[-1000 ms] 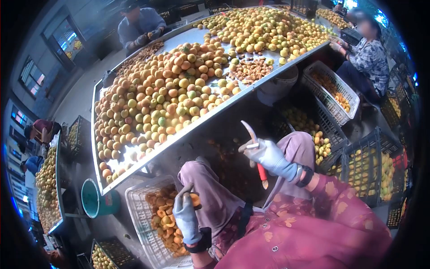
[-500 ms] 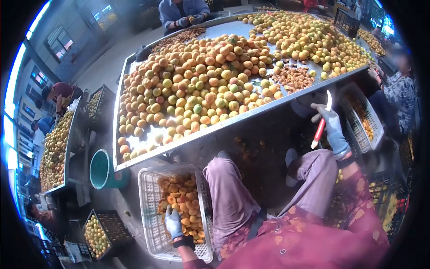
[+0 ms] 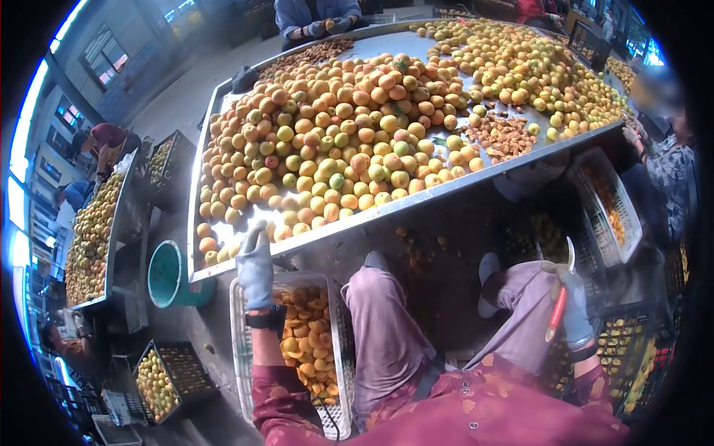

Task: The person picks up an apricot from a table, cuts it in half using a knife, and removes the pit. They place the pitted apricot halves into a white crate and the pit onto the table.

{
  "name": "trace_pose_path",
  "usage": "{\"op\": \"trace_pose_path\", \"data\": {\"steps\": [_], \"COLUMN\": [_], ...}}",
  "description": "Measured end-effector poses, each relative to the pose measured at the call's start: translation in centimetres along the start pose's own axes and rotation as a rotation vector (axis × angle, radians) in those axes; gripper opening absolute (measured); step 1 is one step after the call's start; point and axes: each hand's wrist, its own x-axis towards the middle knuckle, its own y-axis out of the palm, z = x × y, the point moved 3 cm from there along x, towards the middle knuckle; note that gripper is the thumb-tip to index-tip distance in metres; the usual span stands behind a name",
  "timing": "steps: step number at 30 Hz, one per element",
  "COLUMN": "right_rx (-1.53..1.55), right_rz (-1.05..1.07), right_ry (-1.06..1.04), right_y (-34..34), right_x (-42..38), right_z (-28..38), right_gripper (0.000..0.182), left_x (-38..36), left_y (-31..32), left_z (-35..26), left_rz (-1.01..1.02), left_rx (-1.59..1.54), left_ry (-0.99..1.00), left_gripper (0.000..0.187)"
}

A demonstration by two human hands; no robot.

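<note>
My left hand (image 3: 256, 271), in a pale grey glove, is raised at the near edge of the metal table (image 3: 357, 221), beside the closest apricots (image 3: 357, 178). Its fingers look stretched toward the fruit, and I see nothing in them. Below it, a white plastic crate (image 3: 343, 372) holds orange apricot halves (image 3: 306, 334). My right hand (image 3: 574, 305), also gloved, rests by my right knee, closed around a knife (image 3: 556, 316) with a red handle and a curved blade pointing up.
A green bucket (image 3: 165, 279) stands left of the table. Dark crates of fruit (image 3: 160, 386) sit on the floor at left and right. A pile of apricot pits (image 3: 506, 134) lies on the table. Other people (image 3: 316, 18) work at the far side, left and right.
My left hand has risen from the apricot halves in the crate to the table edge. My right hand has lowered toward my knee, still holding the knife.
</note>
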Motion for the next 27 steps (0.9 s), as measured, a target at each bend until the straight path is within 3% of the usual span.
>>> {"op": "trace_pose_path", "data": {"steps": [2,3,5,9,11,15,16,21,24,27], "right_rx": [-0.108,-0.108,-0.072,-0.013,-0.047,-0.027,0.002,-0.016,-0.013,-0.011], "right_rz": [-0.044,-0.045,-0.03,-0.001,-0.006,-0.015,-0.02,-0.03,-0.047,-0.048], "right_ry": [-0.028,-0.029,-0.029,-0.025,-0.019,-0.023,-0.02,-0.03,-0.045,-0.057], "right_y": [-0.5,-0.5,-0.4,0.6,0.8,0.6,0.3,0.1,-0.4,-1.0], "right_x": [0.8,0.7,0.5,-0.1,0.1,0.7,0.9,0.6,0.7,0.6], "right_z": [-1.4,-1.5,-1.3,0.6,1.0,0.6,0.4,0.5,-0.5,-1.2], "right_gripper": [0.038,0.038,0.038,0.046,0.044,0.039,0.036,0.036,0.037,0.037], "left_x": [4.5,6.9,9.4,14.0,15.9,16.7,17.8,18.9,19.8,18.1], "left_y": [1.5,2.2,3.3,5.2,6.2,7.6,8.1,8.8,8.3,7.1], "left_z": [1.3,2.9,2.2,4.0,5.0,3.0,4.6,6.3,8.6,7.0], "left_rz": [-0.03,-0.021,0.016,-0.001,0.111,0.113,0.109,0.078,0.137,0.087], "left_rx": [0.654,0.334,0.339,0.399,0.604,0.773,0.765,0.757,0.521,0.279], "left_ry": [0.554,0.361,0.12,0.078,-0.053,-0.177,-0.122,-0.171,-0.107,-0.136], "left_gripper": [0.029,0.03,0.033,0.036,0.036,0.044,0.058,0.054,0.051,0.046]}}
